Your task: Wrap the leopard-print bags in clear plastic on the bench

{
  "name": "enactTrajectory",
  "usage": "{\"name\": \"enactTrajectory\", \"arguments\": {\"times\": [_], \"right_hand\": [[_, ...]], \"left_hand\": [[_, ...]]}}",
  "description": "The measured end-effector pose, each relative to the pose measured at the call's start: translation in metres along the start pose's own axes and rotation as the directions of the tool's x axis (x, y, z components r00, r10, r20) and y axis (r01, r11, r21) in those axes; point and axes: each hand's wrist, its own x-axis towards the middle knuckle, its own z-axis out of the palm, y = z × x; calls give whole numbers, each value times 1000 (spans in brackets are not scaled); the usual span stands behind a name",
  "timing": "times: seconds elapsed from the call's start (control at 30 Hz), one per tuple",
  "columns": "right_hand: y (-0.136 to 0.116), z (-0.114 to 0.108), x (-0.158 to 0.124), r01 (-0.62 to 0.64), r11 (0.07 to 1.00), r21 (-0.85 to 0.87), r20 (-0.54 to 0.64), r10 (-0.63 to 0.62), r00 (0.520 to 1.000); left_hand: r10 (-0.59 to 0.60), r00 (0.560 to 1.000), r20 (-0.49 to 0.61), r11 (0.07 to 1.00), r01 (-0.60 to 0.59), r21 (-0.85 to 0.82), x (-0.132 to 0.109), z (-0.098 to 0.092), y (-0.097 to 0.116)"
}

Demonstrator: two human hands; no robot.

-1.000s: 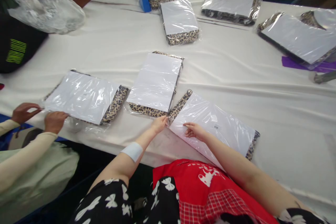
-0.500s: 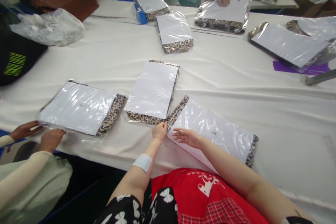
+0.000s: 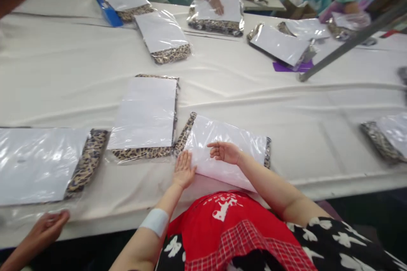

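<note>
In front of me lies a clear plastic bag (image 3: 233, 135) with folded leopard-print fabric and a white sheet inside. My left hand (image 3: 184, 171) rests at its left end, fingers stretched out, holding nothing. Over the white sheet hovers my right hand (image 3: 224, 152), its fingers loosely apart and empty; whether it touches the plastic I cannot tell. A second bagged leopard-print pack (image 3: 144, 112) lies just left, its lower right corner beside the first bag's leopard-print edge.
At far left is another pack (image 3: 38, 165), with a co-worker's hand (image 3: 47, 228) near it. Across the table a co-worker's hand (image 3: 216, 4) presses on a pack (image 3: 203, 15). A grey metal bar (image 3: 337, 51) slants over the right side, near purple material (image 3: 291, 67).
My left hand has let go of the bag's left corner and spread its fingers. My right hand stays over the sheet. The view has swung right.
</note>
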Motion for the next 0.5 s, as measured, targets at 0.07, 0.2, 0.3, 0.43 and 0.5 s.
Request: {"name": "enactTrajectory", "arguments": {"times": [0.07,0.2,0.3,0.43,0.5], "right_hand": [[-2,-19,-48,-9,998,-62,-11,8,1000],[36,-63,-130,-203,974,-100,3,204,979],[86,-94,-158,-254,967,-24,-173,246,954],[129,-117,-168,58,994,96,-579,8,815],[133,-121,-175,123,988,90,-639,-37,768]], "left_hand": [[-7,1000,-20,1000,7,16,3,11,-2],[5,998,-56,1000,-4,31,6,15,-5],[2,999,-39,997,1,74,9,11,-6],[-110,994,-25,988,112,110,18,-3,-13],[-153,988,-23,985,155,83,21,-15,-16]]}}
